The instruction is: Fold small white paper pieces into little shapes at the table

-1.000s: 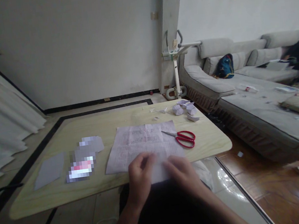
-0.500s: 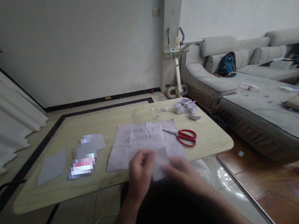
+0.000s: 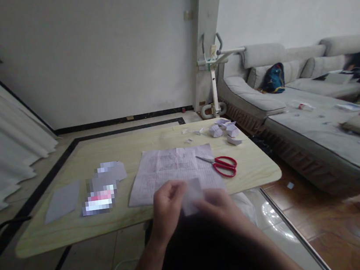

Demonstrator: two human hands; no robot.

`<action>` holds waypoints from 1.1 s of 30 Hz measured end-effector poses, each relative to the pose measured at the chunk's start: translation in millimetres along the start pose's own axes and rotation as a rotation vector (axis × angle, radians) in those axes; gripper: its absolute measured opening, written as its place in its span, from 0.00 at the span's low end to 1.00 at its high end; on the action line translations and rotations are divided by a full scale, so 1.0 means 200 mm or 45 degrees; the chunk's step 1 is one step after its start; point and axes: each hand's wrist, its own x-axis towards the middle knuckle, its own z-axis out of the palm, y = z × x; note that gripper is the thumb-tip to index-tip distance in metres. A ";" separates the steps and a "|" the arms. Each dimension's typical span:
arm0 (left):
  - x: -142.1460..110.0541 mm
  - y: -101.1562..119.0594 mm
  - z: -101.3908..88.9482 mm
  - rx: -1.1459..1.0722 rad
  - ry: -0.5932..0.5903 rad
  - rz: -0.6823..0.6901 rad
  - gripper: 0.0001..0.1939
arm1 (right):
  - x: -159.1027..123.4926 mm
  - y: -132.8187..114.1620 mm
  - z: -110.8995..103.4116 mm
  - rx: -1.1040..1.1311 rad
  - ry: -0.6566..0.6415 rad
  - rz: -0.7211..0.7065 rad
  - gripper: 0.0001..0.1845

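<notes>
A small white piece of paper (image 3: 192,194) is held between my two hands at the table's near edge. My left hand (image 3: 170,202) pinches its left side, thumb against the curled fingers. On the other side my right hand (image 3: 216,205), a little blurred, grips the lower right part of the paper. Just beyond lies a large creased printed sheet (image 3: 171,167), flat on the table. Red-handled scissors (image 3: 224,165) rest at that sheet's right edge, blades pointing left.
Several folded paper pieces (image 3: 224,129) sit at the table's far right, beside small scraps (image 3: 196,131). White paper (image 3: 63,201) and a pixelated object (image 3: 100,194) lie on the left of the table (image 3: 60,237). A grey sofa (image 3: 317,121) stands to the right.
Almost nothing differs. Both hands keep hold of the small paper, which has shifted only very slightly between them.
</notes>
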 end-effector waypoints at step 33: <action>-0.01 -0.03 0.00 -0.177 -0.216 -0.214 0.14 | 0.02 -0.02 0.00 -0.028 0.415 -0.215 0.20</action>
